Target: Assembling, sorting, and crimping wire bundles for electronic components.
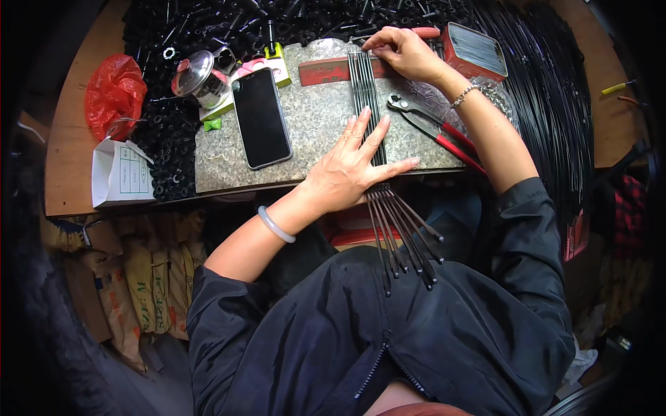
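Note:
A row of thin black metal rods [362, 87], which look like umbrella ribs, lies across the stone slab [208, 166] and over its near edge. Beyond that edge their dark-tipped ends fan out above my lap. My left hand [345, 166] rests flat on the rods with fingers spread, pressing on them. At the far end, my right hand [406, 57] pinches at the rod tips; what sits between thumb and forefinger is too small to make out. A worn red flat bar [322, 71] crosses beneath the rods near that end. Red-handled pliers [444, 139] lie right of them.
Left of the rods is a black phone [262, 118], with a lidded jar [198, 76] behind it. A red tin [475, 50] of thin wires stands far right, beside long black rods [548, 90]. Small black parts [187, 28] surround the slab. A white box [125, 173] and red bag [114, 97] sit left.

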Available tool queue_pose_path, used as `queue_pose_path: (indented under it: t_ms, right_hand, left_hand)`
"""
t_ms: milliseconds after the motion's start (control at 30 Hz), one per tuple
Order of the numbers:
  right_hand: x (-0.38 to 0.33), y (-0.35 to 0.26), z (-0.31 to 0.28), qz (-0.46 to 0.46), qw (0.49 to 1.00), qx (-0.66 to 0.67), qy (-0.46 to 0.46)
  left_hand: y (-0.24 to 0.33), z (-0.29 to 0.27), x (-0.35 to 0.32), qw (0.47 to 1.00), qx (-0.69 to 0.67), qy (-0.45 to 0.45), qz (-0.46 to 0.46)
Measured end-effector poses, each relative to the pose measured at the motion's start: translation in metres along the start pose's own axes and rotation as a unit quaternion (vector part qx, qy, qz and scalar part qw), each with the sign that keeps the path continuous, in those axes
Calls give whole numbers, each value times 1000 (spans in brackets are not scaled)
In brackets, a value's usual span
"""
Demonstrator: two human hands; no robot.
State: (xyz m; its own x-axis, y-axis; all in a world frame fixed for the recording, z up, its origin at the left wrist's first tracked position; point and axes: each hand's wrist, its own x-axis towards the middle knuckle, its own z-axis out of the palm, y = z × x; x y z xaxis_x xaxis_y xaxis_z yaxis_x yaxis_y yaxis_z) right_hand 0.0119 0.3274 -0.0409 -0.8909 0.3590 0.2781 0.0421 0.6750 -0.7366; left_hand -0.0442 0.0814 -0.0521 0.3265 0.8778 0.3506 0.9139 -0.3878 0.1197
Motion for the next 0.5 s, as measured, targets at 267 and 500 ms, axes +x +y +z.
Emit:
queue_pose_path:
  t_ms: [267,500]
  right_hand:
    - [8,5,1,-25,999,-36,-13]
    - [19,-7,-4,-114,977,-79,162]
  left_hand:
    - [2,-5,1,1000,-13,-15,-7]
    - [3,-6,2,998,-52,-14,-17]
